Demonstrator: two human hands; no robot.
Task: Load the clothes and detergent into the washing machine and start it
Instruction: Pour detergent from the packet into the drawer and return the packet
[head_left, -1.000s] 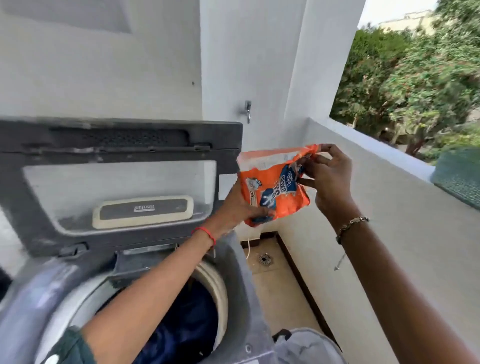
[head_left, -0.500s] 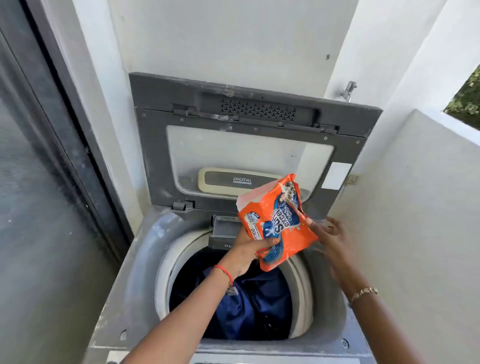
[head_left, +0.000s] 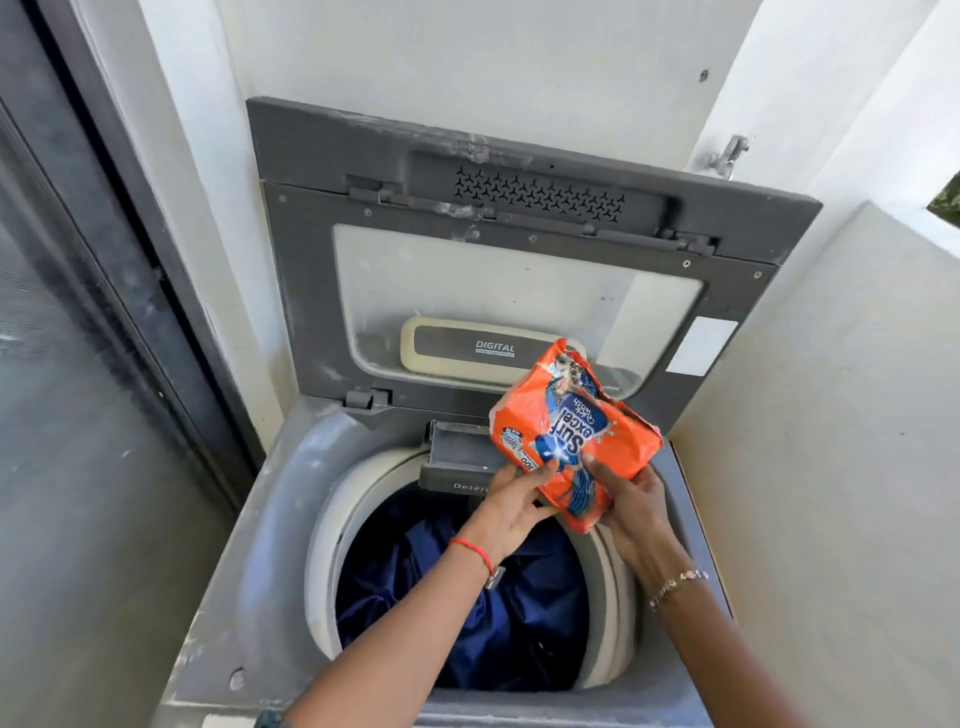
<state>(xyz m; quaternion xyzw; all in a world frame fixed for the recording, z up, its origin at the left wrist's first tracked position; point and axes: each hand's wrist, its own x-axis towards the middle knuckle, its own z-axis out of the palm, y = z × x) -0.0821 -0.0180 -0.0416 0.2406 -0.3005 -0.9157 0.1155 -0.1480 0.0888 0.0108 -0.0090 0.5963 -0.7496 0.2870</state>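
Half the job looks done: dark blue clothes (head_left: 467, 597) already lie inside the washing machine (head_left: 291, 519), whose lid (head_left: 363, 156) stands open. No detergent seems poured yet, and starting the machine remains. Above the machine's far rim, just in front of its detergent drawer (head_left: 457, 452), the orange detergent packet (head_left: 571, 436) is tilted, its torn end uppermost. The left grip (head_left: 511, 501) pinches the packet's lower left corner; the right grip (head_left: 628, 501) clasps its bottom edge, thumb on the front.

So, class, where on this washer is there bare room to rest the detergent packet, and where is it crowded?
Bare: the grey deck, between the drum and its outer left edge, widest at the front-left corner. Crowded: blue clothes fill the drum; left hand, right hand and packet crowd the drawer.
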